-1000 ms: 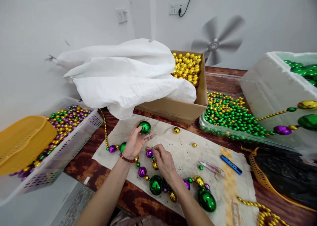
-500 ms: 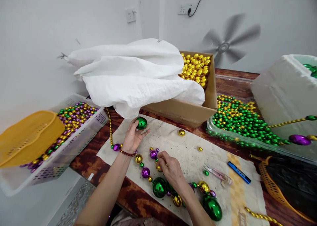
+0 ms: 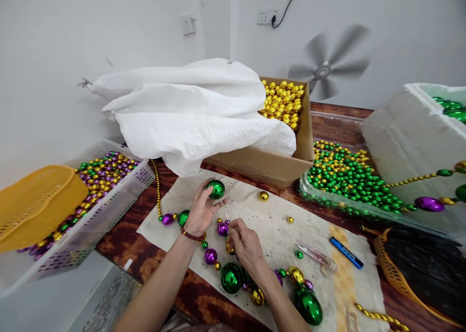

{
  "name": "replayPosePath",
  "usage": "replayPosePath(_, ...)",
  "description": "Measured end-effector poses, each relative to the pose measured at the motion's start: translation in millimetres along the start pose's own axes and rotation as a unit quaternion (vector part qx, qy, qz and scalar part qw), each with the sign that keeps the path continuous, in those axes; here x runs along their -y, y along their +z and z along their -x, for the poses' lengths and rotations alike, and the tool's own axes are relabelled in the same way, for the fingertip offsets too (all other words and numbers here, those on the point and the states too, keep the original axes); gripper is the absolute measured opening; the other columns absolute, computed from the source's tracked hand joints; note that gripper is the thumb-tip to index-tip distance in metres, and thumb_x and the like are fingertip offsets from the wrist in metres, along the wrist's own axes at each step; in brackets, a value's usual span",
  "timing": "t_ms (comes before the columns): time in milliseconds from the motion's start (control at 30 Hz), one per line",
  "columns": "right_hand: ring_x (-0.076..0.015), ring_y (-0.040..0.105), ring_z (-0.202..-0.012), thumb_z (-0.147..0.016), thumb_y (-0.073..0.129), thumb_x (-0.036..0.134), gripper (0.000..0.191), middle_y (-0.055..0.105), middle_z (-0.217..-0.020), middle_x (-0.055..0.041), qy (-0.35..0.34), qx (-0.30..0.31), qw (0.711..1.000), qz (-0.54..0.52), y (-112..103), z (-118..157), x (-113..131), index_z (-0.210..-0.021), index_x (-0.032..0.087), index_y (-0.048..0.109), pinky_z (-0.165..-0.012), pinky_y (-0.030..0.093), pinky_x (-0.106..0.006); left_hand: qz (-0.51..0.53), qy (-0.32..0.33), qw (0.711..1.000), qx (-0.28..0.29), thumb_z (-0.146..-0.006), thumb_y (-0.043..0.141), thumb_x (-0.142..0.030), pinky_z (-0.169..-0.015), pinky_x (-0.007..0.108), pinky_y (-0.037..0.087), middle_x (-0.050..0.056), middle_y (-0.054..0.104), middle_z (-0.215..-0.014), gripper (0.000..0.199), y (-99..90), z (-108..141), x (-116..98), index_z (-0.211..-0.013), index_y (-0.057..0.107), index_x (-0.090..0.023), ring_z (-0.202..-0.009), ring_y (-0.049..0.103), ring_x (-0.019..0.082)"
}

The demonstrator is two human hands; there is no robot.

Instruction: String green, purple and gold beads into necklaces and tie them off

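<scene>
My left hand is closed on a shiny green ball, with a dark red bead bracelet at the wrist. From the ball a thin pale string runs down to my right hand, whose fingers pinch it. Around and under the hands lies a strand of purple, gold and green balls, with a purple ball, a big green ball and another large green ball at the right. My right hand and forearm hide part of the strand.
A cloth covers the table, bearing pliers, a blue cutter and loose beads. Behind stand a cardboard box of gold beads and a white sack. Bead-filled bins flank both sides; a fan spins at the wall.
My left hand and the green ball have moved slightly right and down, nearer my right hand. The string between them looks shorter. The whole view has shifted a little.
</scene>
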State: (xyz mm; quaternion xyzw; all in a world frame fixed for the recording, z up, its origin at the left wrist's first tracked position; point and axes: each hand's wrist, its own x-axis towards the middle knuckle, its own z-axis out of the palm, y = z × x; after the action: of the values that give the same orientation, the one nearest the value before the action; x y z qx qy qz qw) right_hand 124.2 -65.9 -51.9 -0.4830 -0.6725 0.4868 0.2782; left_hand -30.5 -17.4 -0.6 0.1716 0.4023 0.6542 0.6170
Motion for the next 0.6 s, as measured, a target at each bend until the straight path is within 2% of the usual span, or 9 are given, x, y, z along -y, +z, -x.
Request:
replayPosePath(367,-0.0123,0.057,-0.046,-0.095,0.04,0.034,0.018,0.059,-0.059,0.0036,0.017,-0.009,0.996,-0.088,4.5,0.5,-0.3,-0.089,0.021,0.051,-0.049,0.045,-0.022,0.0,-0.02,1.0,-0.014,-0.076,0.077,-0.035,-0.083,0.041,0.056,0.0,0.068,-0.097,0.037,-7.7,2.2,6.3,-0.106,0.059,-0.024,-0.087,0.069,0.019)
replayPosePath(600,-0.0109,0.053,-0.042,-0.094,0.042,0.031,0.016,0.056,-0.055,0.0049,0.017,-0.005,0.993,-0.117,7.4,-1.9,1.9,-0.086,0.021,0.052,-0.045,0.041,-0.02,-0.013,-0.02,1.0,-0.02,-0.074,0.078,-0.033,-0.079,0.038,0.057,0.0,0.067,-0.093,0.038,-5.1,1.2,4.5,-0.105,0.059,-0.023,-0.085,0.068,0.018)
